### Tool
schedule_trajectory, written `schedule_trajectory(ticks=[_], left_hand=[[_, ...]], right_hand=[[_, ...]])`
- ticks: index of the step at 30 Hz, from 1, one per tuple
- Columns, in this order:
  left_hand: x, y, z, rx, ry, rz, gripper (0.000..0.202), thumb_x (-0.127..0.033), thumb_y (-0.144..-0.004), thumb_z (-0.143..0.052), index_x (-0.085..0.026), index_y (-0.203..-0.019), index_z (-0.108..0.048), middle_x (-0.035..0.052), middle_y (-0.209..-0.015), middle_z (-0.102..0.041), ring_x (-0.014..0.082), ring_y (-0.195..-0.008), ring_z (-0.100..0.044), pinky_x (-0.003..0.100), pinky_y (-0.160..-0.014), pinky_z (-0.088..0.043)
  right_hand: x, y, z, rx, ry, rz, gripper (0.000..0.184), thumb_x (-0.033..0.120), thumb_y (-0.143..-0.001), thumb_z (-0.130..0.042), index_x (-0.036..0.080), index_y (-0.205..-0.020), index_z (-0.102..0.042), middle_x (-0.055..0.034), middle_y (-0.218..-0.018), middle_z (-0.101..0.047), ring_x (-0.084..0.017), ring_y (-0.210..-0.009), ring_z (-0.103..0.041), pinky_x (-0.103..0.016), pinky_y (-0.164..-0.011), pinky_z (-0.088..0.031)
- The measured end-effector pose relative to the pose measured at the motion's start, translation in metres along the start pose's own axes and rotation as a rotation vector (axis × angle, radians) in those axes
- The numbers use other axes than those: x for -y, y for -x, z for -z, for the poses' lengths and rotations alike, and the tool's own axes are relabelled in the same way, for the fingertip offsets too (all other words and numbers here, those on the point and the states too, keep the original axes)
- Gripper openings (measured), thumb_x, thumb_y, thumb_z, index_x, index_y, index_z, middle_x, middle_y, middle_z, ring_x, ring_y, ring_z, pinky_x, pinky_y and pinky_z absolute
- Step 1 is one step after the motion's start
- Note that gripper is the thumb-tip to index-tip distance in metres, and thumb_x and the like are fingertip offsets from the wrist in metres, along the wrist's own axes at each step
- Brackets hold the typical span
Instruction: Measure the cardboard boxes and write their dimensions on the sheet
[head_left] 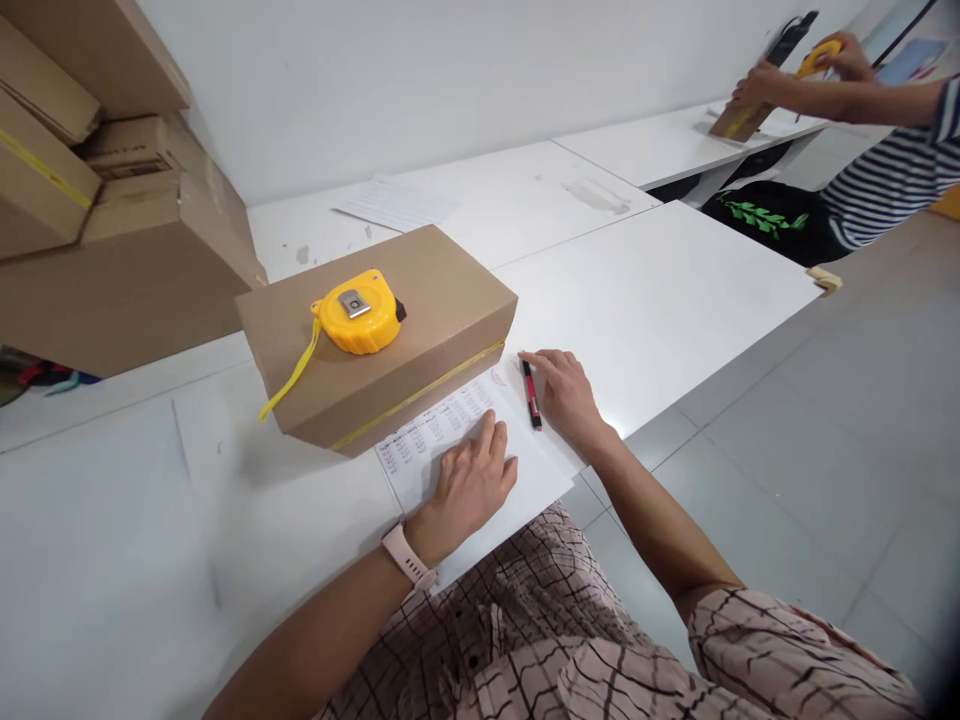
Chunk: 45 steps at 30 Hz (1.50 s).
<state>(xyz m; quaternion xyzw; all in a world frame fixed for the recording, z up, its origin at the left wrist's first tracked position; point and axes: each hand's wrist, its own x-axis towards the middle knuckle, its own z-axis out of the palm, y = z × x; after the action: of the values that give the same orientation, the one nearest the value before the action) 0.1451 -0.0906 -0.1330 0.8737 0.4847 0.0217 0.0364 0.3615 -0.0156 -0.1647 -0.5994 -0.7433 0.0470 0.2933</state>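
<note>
My left hand point(472, 480) lies flat, fingers stretched out, on a sheet of paper point(536, 465) with handwritten columns of figures. To its right is a red and black marker pen point(532, 395), lying near the sheet's right edge. My right hand point(566, 390) rests on the table beside the pen, its index finger reaching over the pen's far end; a firm grip does not show. Just beyond the sheet stands a closed brown cardboard box point(450, 280) with a yellow strip along its near side. On top of it sits a yellow tape measure point(361, 312) with a strap hanging over the edge.
Cardboard boxes point(127, 270) are stacked at the left against the wall. Another paper point(390, 203) lies behind the box on the white table point(645, 290). At the far right, a person in a striped shirt point(885, 185) holds a small box point(742, 120) and a yellow tool.
</note>
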Motion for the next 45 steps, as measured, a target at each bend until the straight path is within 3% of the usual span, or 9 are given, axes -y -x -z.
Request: schedule_trajectory(ticks=[6,23,26,29,33,37,40,42,45], left_hand=[[0.000,-0.001,0.001,0.006,0.024,0.012,0.050,-0.037,-0.104,-0.045,-0.016,-0.149,-0.052,0.0116,-0.162,-0.045,0.0264,-0.110,-0.073,0.036,-0.075,-0.063],[0.003,-0.002,0.001,-0.034,0.055,0.000,0.045,-0.035,-0.102,-0.050,-0.016,-0.142,-0.056,0.0127,-0.159,-0.049,0.0280,-0.106,-0.074,0.039,-0.075,-0.063],[0.006,-0.002,-0.002,-0.119,0.081,-0.015,0.039,-0.033,-0.099,-0.056,-0.016,-0.134,-0.061,0.0127,-0.152,-0.057,0.0277,-0.098,-0.076,0.039,-0.070,-0.063],[0.010,-0.002,-0.006,-0.342,0.161,-0.093,0.028,-0.027,-0.097,-0.058,-0.016,-0.121,-0.068,0.0119,-0.136,-0.069,0.0252,-0.088,-0.077,0.035,-0.062,-0.060],[0.018,0.000,-0.003,-0.584,0.212,-0.191,0.023,-0.018,-0.098,-0.052,-0.020,-0.111,-0.071,0.0091,-0.117,-0.077,0.0190,-0.096,-0.076,0.028,-0.074,-0.060],[0.039,0.002,0.029,-0.871,0.148,-0.133,0.021,-0.018,-0.095,-0.056,-0.021,-0.108,-0.072,0.0114,-0.111,-0.078,0.0230,-0.100,-0.074,0.038,-0.092,-0.056],[0.063,-0.003,0.073,-1.098,0.125,0.067,0.023,-0.023,-0.093,-0.059,-0.020,-0.113,-0.070,0.0143,-0.122,-0.073,0.0305,-0.116,-0.066,0.050,-0.106,-0.046],[0.079,-0.010,0.102,-1.022,0.157,0.269,0.038,-0.030,-0.090,-0.062,-0.019,-0.127,-0.064,0.0170,-0.142,-0.060,0.0358,-0.135,-0.051,0.055,-0.116,-0.036],[0.100,-0.023,0.131,-0.732,0.254,0.481,0.067,-0.044,-0.083,-0.070,-0.019,-0.142,-0.051,0.0177,-0.153,-0.050,0.0382,-0.144,-0.041,0.056,-0.119,-0.032]], right_hand=[[-0.003,-0.005,-0.004,-0.054,-0.101,-0.067,0.052,0.003,-0.091,-0.036,0.020,-0.131,-0.065,-0.0122,-0.116,-0.072,-0.029,-0.104,-0.059,-0.045,-0.091,-0.050],[-0.005,-0.008,-0.002,-0.044,-0.213,-0.104,0.036,0.009,-0.089,-0.045,0.020,-0.107,-0.073,-0.0118,-0.116,-0.072,-0.029,-0.105,-0.059,-0.046,-0.094,-0.049],[-0.006,-0.009,-0.003,-0.049,-0.208,-0.099,0.033,0.011,-0.089,-0.046,0.019,-0.105,-0.074,-0.0123,-0.114,-0.072,-0.029,-0.105,-0.060,-0.045,-0.095,-0.048],[-0.006,-0.010,-0.003,-0.051,-0.207,-0.102,0.032,0.012,-0.089,-0.047,0.018,-0.105,-0.074,-0.0124,-0.113,-0.073,-0.030,-0.105,-0.059,-0.045,-0.095,-0.048],[-0.007,-0.010,-0.006,-0.057,-0.207,-0.109,0.033,0.011,-0.088,-0.047,0.017,-0.104,-0.075,-0.0128,-0.112,-0.073,-0.030,-0.105,-0.059,-0.045,-0.095,-0.047],[-0.008,-0.009,-0.010,-0.055,-0.212,-0.122,0.032,0.013,-0.090,-0.046,0.018,-0.103,-0.075,-0.0123,-0.111,-0.073,-0.029,-0.103,-0.059,-0.044,-0.093,-0.047],[-0.008,-0.009,-0.010,-0.054,-0.216,-0.125,0.033,0.014,-0.090,-0.045,0.018,-0.103,-0.075,-0.0117,-0.112,-0.072,-0.029,-0.103,-0.059,-0.044,-0.094,-0.047],[-0.007,-0.009,-0.009,-0.051,-0.216,-0.126,0.033,0.014,-0.090,-0.045,0.018,-0.104,-0.075,-0.0122,-0.112,-0.072,-0.029,-0.104,-0.059,-0.043,-0.094,-0.048],[-0.008,-0.009,-0.009,-0.041,-0.217,-0.134,0.035,0.014,-0.089,-0.044,0.016,-0.105,-0.075,-0.0134,-0.112,-0.072,-0.029,-0.104,-0.059,-0.044,-0.095,-0.048]])
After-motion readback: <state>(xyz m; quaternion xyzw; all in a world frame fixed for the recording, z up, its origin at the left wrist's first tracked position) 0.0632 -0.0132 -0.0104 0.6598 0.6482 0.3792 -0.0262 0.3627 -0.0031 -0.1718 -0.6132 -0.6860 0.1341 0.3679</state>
